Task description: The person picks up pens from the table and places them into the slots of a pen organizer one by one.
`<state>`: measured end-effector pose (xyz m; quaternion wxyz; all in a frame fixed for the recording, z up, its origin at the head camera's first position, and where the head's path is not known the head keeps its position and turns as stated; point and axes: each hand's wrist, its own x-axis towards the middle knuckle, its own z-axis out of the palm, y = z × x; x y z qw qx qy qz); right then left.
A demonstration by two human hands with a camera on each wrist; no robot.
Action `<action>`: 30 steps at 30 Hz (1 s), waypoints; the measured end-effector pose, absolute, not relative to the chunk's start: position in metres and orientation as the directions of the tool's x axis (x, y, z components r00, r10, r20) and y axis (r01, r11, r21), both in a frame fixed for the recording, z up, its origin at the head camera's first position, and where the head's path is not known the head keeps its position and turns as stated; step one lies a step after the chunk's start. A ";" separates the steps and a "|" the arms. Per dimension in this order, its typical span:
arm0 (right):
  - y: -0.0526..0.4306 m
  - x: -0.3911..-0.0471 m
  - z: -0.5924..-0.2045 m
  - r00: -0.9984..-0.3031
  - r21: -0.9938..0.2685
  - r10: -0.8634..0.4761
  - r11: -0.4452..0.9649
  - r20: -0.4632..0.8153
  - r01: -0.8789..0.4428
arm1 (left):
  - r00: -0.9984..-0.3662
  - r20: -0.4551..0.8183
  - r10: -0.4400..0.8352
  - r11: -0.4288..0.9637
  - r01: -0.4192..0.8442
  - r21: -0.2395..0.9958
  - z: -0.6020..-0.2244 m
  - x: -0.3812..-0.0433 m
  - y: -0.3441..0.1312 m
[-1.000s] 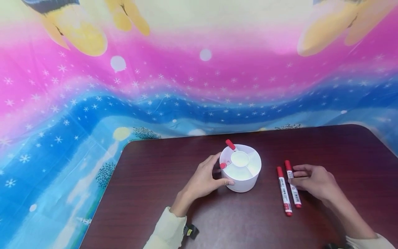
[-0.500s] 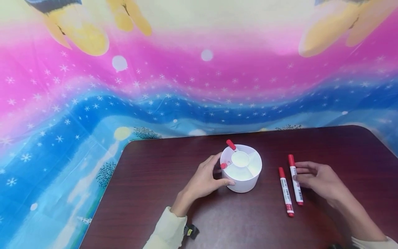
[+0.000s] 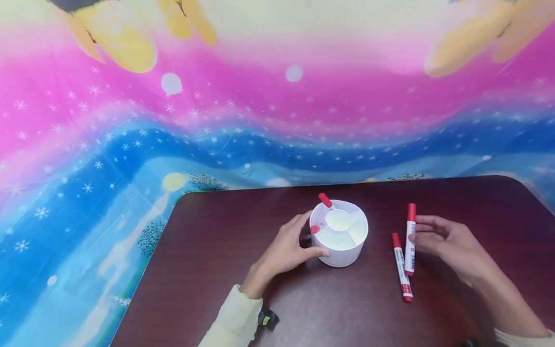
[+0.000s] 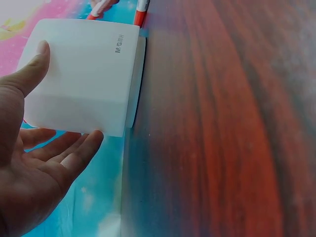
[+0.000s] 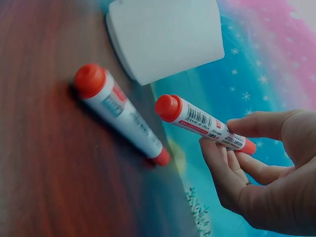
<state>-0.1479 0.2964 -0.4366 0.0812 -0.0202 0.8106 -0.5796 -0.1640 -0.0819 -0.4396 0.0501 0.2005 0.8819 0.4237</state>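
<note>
A round white pen organizer [image 3: 340, 255] with compartments around a central cup stands on the table. Two red-capped markers poke out of it, one red cap [image 3: 324, 199] at the far rim and a red tip [image 3: 315, 229] at the left. My left hand [image 3: 284, 246] holds its left side, thumb on the near wall and fingers around the back, as the left wrist view [image 4: 74, 74] confirms. Between thumb and fingers, my right hand [image 3: 453, 246] pinches a white marker [image 3: 410, 241] with a red cap, raised off the table. A similar marker [image 5: 123, 113] lies on the table beside it.
The dark red-brown wooden table [image 3: 208, 241] ends at a colourful patterned cloth [image 3: 260, 106] hanging behind it. A small black object [image 3: 268, 319] sits at the left sleeve's cuff.
My right hand has lifted its marker off the table, and the marker has turned more upright in the head view. The left hand keeps its hold on the pen organizer.
</note>
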 end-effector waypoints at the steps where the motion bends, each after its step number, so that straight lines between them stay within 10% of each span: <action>1: 0.295 -0.149 -0.435 -0.986 -0.945 -0.129 0.323 -0.103 0.057 | -0.915 0.080 0.395 0.562 0.310 0.766 -0.440 -0.164 -0.082; 30: 0.254 -0.159 -0.382 -0.993 -0.991 -0.119 0.132 0.017 -0.033 | -0.916 0.082 0.392 0.577 0.314 0.754 -0.445 -0.164 -0.082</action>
